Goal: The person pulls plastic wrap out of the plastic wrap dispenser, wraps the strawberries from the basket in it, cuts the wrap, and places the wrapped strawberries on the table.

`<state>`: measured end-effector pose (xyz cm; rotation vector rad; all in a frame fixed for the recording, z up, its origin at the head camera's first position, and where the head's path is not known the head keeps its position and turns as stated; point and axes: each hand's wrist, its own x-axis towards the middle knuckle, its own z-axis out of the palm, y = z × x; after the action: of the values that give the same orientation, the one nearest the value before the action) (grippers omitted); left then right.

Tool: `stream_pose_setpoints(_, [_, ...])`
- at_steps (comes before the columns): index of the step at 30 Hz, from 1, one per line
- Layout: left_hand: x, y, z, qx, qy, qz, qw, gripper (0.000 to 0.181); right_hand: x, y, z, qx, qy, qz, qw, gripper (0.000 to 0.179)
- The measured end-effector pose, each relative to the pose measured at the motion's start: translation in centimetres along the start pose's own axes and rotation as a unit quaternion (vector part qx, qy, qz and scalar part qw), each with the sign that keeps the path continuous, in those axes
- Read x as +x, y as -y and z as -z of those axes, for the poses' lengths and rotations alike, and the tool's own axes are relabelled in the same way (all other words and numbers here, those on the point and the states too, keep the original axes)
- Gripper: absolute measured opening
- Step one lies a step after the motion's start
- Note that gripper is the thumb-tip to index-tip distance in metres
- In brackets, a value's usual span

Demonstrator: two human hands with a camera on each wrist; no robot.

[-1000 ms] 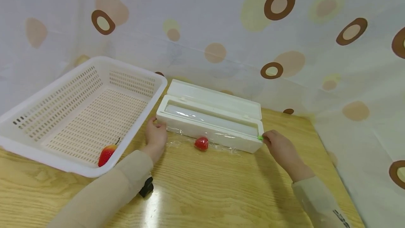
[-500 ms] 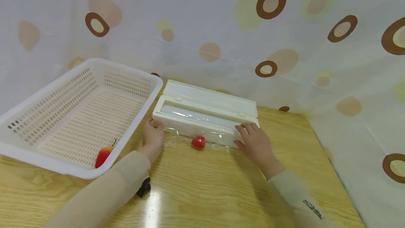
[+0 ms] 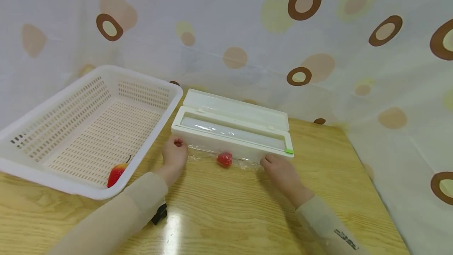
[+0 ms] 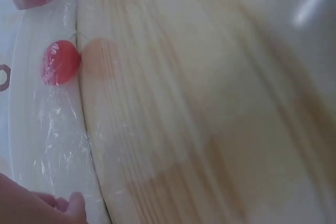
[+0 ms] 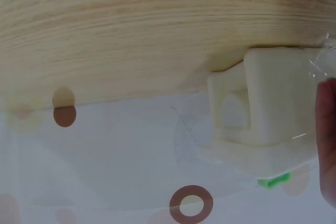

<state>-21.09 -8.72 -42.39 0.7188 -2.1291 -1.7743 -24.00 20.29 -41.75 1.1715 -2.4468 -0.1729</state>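
A white cling film dispenser box (image 3: 226, 148) lies with its lid raised and a film roll (image 3: 233, 131) inside. At its right end sits a green slider (image 3: 289, 151). Clear cling film (image 4: 55, 135) hangs down the front, over a small red strawberry (image 3: 225, 159) beside the box. My left hand (image 3: 175, 154) pinches the film near the left front corner, fingers curled. Toward the right end, my right hand (image 3: 281, 172) pinches the film's other side at the front wall. The right wrist view shows only part of that hand, at its right edge.
A white slotted basket (image 3: 155, 129) stands on the left, holding a red and yellow fruit (image 3: 116, 175) with a stem. A small black object (image 3: 159, 213) shows under the left sleeve. A patterned sheet (image 3: 212, 23) hangs behind the wooden table (image 3: 219, 215).
My right hand has left the green slider at the box's right end, moved left and down to the front, and closed on the film. The left hand stays by the left corner.
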Motion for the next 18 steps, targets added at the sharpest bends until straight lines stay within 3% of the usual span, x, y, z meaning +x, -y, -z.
stream_pose_setpoints(2, [0.0,0.1,0.1,0.034,0.025,-0.019,0.9989,0.009,0.0,0.1,-0.1,0.023,0.031,-0.005,0.9992,0.017])
stream_pose_setpoints(5, [0.1,0.1,0.3,0.085,0.111,-0.030,0.9898,0.023,0.2,0.2,0.0,0.059,0.080,-0.018,0.9949,0.010])
stream_pose_setpoints(7, [0.0,-0.1,0.4,0.144,0.176,-0.053,0.9725,0.031,0.5,0.4,0.5,0.065,0.111,-0.029,0.9912,0.010])
stream_pose_setpoints(10, [-0.1,-0.6,0.3,0.235,0.242,-0.096,0.9363,0.035,1.2,0.9,1.6,0.061,0.141,-0.070,0.9856,0.012])
stream_pose_setpoints(13, [-0.5,-1.1,0.0,0.323,0.250,-0.138,0.9023,0.036,2.3,2.0,2.6,0.064,0.146,-0.103,0.9818,0.024])
stream_pose_setpoints(15, [-0.8,-1.2,-0.2,0.360,0.235,-0.161,0.8886,0.036,3.2,2.9,2.7,0.091,0.154,-0.115,0.9772,0.031])
stream_pose_setpoints(18, [-1.2,-1.1,-0.5,0.384,0.212,-0.195,0.8774,0.033,4.5,4.1,1.9,0.142,0.174,-0.116,0.9675,0.038])
